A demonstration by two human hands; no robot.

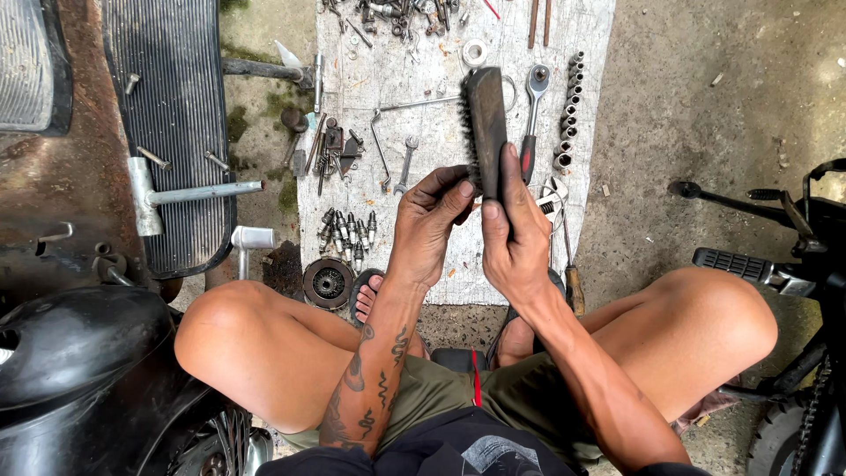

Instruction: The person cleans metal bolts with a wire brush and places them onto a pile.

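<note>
Brush [487,123], dark wooden back, held upright above the grey mat [590,35]. Right hand [515,238] wraps its handle, thumb along the edge. Left hand [429,220] pinches at the bristle side, fingertips [464,188] touching. Ratchet wrench [531,115] and socket row [568,110] lie just beyond on the mat.

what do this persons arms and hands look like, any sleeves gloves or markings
Both arms are bare up to the bottom edge of the picture, with no sleeves showing. The left hand and right hand wear no gloves, and no rings or watch show. The left forearm carries dark tattoos: wavy, flame-like shapes running from near the wrist toward the elbow. The right forearm shows no markings. The fingers look smudged with dark grime.
</note>
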